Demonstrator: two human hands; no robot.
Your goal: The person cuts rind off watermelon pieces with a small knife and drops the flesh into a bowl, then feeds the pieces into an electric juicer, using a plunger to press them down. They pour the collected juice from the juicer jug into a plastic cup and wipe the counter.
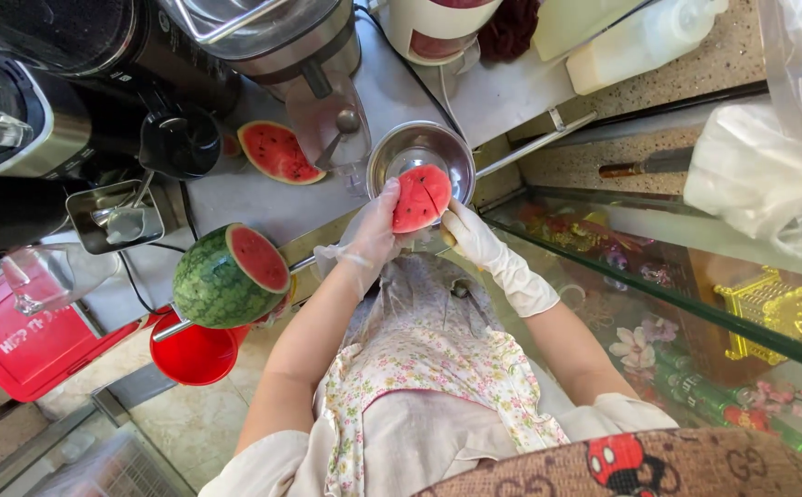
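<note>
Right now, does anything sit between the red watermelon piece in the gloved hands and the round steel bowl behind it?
Nothing visible does. The left hand and right hand hold the red watermelon piece directly over the near rim of the round steel bowl, whose inside looks empty where it shows.

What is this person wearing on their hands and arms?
The left hand wears a thin, see-through plastic glove, loose and crinkled at the wrist. The right hand wears a snug white rubber glove with a long cuff past the wrist. Both forearms are bare up to short pale sleeves near the shoulders.
</note>
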